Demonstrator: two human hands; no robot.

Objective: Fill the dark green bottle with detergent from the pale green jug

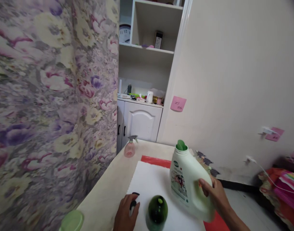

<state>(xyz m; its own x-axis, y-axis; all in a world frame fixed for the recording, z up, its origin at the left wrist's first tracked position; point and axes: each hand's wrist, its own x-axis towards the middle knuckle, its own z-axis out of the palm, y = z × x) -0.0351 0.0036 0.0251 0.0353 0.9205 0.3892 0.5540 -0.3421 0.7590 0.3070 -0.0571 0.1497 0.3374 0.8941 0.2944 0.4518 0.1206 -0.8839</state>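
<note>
1. The right hand [216, 192] is clamped on the handle of a pale green detergent jug [193, 176], at the right. The jug is uncapped and it leans, its long axis rising toward the far left; whether its base touches below, one cannot tell.

2. A dark green bottle [158, 211] stands at the near side, between the two hands, to the left of the jug and apart from it. Its long axis appears upright, with the narrow top up.

3. The left hand [125, 213] is nearer to this bottle, just left of it. Its fingers are closed on a small black piece [133, 203], perhaps a pump head. The hands are well apart from each other.

4. The bottle is on a white sheet [149, 179], which lies over a red sheet [156, 160] on the pale worktop [105, 192]. A light green cap [72, 220] is near left; a pink spray bottle [130, 149] stands far left.

5. Around, there are a floral curtain [53, 96] on the left, a white cabinet [143, 122] at the far side, and a plain wall [221, 80] on the right.
</note>
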